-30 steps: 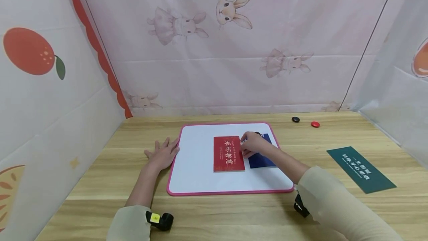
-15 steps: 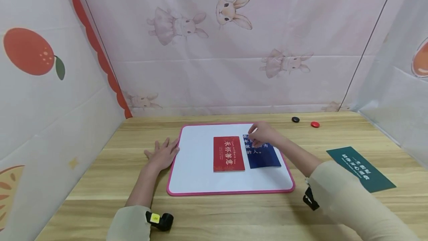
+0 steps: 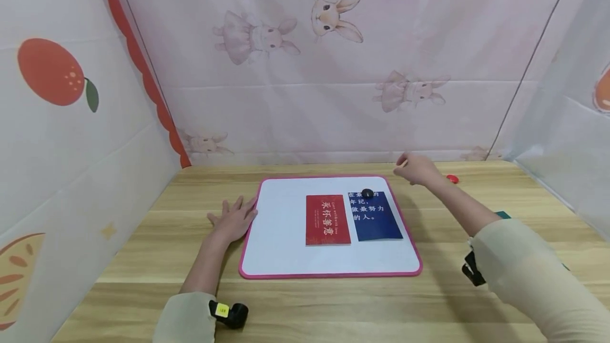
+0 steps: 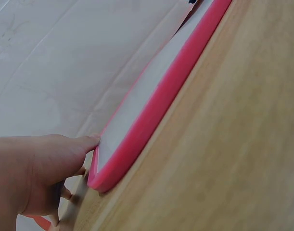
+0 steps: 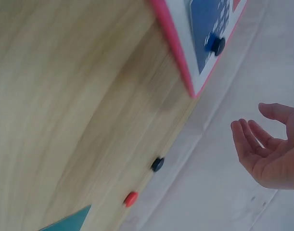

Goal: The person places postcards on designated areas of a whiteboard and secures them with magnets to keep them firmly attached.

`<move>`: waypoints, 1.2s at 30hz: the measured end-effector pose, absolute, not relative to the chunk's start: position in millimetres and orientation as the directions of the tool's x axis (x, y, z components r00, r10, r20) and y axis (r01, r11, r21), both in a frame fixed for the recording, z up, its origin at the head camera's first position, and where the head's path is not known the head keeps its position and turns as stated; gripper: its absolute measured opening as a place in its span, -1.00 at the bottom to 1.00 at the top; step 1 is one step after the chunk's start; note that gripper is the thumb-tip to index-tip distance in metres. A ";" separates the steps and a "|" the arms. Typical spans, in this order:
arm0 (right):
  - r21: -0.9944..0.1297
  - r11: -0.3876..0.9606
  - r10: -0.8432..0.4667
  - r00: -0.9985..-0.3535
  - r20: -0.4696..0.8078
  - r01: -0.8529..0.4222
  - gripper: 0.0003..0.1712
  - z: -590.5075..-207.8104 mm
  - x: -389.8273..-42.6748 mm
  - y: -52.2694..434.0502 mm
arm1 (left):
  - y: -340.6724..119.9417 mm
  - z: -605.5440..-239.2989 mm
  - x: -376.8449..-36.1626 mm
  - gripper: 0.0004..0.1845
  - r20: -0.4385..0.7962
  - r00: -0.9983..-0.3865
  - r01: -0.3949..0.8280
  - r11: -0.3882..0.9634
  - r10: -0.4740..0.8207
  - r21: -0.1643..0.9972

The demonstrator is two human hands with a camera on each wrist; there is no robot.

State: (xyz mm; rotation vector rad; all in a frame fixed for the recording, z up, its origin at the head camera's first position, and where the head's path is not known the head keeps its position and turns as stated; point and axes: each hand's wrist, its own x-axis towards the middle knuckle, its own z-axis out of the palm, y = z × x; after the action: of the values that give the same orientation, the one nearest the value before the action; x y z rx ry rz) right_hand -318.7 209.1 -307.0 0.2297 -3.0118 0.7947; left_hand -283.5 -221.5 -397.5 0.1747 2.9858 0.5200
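One round black magnet (image 3: 367, 193) sits on the rectangular navy card (image 3: 377, 226), at three o'clock on the pink-rimmed whiteboard (image 3: 281, 250); left hand (image 3: 233, 224), spread, touches nine o'clock — gentle pressure should steady it; right hand (image 3: 415, 169), empty, hovers off two, height unclear.

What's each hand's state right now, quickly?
Left hand: open, touching the pink-rimmed, rectangular whiteboard.
Right hand: open, fingers loosely bent, holding nothing.
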 end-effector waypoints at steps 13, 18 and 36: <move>-0.299 0.951 -0.037 -0.992 0.120 -0.072 -0.51 -314.0 -326.5 278.4 | -222.0 -395.2 -283.2 -0.44 -0.080 -0.988 0.095 0.935 0.130 0.342; -0.308 0.951 -0.011 -0.996 0.092 -0.039 -0.46 -322.2 -325.3 298.4 | -221.4 -396.4 -284.1 -0.44 -0.076 -0.988 0.102 0.934 0.136 0.343; -0.346 0.938 0.020 -1.000 0.006 0.017 -0.30 -340.2 -339.6 333.5 | -224.9 -397.7 -284.5 -0.44 -0.078 -0.988 0.098 0.932 0.133 0.349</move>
State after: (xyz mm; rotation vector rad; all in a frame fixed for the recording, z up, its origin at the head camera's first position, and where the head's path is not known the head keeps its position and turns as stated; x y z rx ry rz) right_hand -339.6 333.5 -340.2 -0.0288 -3.0835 0.5508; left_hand -284.5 -224.9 -397.7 0.1797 2.9892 0.5320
